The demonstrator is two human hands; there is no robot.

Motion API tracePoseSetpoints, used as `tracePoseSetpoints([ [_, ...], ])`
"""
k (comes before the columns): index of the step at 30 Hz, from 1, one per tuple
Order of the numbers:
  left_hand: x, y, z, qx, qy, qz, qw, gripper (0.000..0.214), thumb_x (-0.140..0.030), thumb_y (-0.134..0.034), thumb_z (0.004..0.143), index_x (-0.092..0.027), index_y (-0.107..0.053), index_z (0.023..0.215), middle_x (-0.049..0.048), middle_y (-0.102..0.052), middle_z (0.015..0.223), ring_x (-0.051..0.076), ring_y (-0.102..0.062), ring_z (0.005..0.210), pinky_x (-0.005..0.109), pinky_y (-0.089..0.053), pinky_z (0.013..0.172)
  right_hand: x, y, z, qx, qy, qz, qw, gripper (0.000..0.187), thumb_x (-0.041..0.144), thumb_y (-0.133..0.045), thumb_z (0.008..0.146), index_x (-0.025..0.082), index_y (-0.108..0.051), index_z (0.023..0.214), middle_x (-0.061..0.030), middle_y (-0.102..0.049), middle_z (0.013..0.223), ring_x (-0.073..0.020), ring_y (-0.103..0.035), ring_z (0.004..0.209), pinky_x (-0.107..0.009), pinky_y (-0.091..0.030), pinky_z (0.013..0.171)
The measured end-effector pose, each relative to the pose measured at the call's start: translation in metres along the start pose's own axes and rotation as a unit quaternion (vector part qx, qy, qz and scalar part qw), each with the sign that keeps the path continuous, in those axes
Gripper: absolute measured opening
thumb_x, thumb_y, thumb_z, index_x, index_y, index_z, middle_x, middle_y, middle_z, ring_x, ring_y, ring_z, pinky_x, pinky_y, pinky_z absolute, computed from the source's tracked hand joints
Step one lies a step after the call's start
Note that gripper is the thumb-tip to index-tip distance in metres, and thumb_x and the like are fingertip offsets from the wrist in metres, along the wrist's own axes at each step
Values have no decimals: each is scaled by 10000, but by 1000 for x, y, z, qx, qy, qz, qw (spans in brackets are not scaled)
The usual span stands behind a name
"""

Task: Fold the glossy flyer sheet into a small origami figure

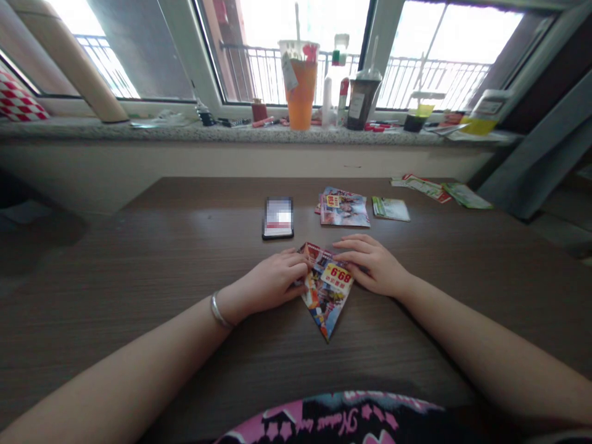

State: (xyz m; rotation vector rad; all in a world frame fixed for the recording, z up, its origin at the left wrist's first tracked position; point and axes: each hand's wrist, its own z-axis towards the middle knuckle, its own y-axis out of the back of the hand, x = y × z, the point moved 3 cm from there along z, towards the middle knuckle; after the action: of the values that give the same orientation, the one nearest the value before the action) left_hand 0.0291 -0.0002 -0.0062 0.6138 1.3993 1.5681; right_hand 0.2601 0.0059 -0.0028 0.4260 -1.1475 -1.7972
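Observation:
A colourful printed flyer (330, 293), folded into a kite shape, lies on the table with its sharp tip toward me. Its yellow price label reads upside down. My left hand (280, 276), with a silver bangle at the wrist, has bent fingers pressed together on the flyer's left edge. On the opposite side, my right hand (372, 264) rests with fingers stretched out and apart, the fingertips touching the upper right edge. Part of the flyer's left side is hidden under my left fingers.
Beyond my hands lie a phone (278, 217), a stack of similar flyers (345, 207) and a pile of green-white leaflets (391, 209). More leaflets (428, 187) sit at the table's far right. An orange drink cup (301, 86) and a dark cup (361, 102) stand on the windowsill.

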Motion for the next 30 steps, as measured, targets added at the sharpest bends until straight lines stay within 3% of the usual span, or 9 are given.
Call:
tracePoseSetpoints([
  [5,4,-5,0,-16,-8,41,999,244,-250,-587,902,-238,-613,1144,50,-588,1267,251,-490,1228,472,-386,1055,1,0,0,35,11,35,999,280,188,-527,877,220,-658,1122,-62,-638,1236,-215,-537,1160,-437,-437,1015],
  [8,8,-6,-3,-42,10,102,994,260,-208,-538,924,-280,-648,1148,63,-605,1196,228,-561,1076,406,-463,922,2,1,0,49,29,55,997,277,308,-592,865,207,-660,1114,-75,-649,1218,-223,-543,1154,-439,-440,1006],
  [12,7,-5,-3,-22,45,138,989,287,-231,-495,944,-291,-640,1184,67,-626,1120,210,-583,951,380,-475,856,5,1,-1,75,50,83,992,420,463,-661,810,205,-645,1142,-84,-654,1215,-227,-552,1158,-442,-436,1013],
  [15,3,-2,-2,-11,70,117,991,351,-363,-478,951,-249,-582,1267,90,-599,1195,246,-552,1067,416,-439,947,9,0,-1,91,59,85,990,534,526,-697,758,198,-630,1174,-99,-655,1211,-242,-548,1177,-456,-430,1027],
  [20,6,-7,-3,22,68,104,992,565,-476,-459,941,-244,-369,1447,80,-430,1461,294,-362,1338,460,-276,1111,15,-5,0,121,81,42,988,300,337,-597,879,233,-660,1154,-55,-656,1217,-212,-529,1210,-409,-441,1027],
  [24,11,-14,-3,71,66,100,990,639,-505,-406,956,-252,-208,1508,64,-251,1566,284,-193,1437,466,-171,1153,18,-9,0,141,110,14,984,296,339,-539,921,215,-661,1161,-53,-658,1223,-215,-551,1183,-403,-454,1012],
  [27,13,-16,-3,95,79,91,988,641,-503,-394,963,-250,-181,1513,61,-212,1578,286,-140,1453,479,-151,1155,17,-10,-1,145,109,2,983,306,341,-542,919,201,-653,1167,-65,-660,1221,-211,-567,1167,-398,-466,990],
  [30,11,-14,-2,79,84,80,990,611,-463,-434,960,-230,-244,1491,83,-268,1557,287,-194,1435,485,-184,1147,17,-11,-3,139,109,-14,984,282,303,-536,917,207,-656,1153,-61,-669,1206,-200,-598,1118,-379,-484,952],
])
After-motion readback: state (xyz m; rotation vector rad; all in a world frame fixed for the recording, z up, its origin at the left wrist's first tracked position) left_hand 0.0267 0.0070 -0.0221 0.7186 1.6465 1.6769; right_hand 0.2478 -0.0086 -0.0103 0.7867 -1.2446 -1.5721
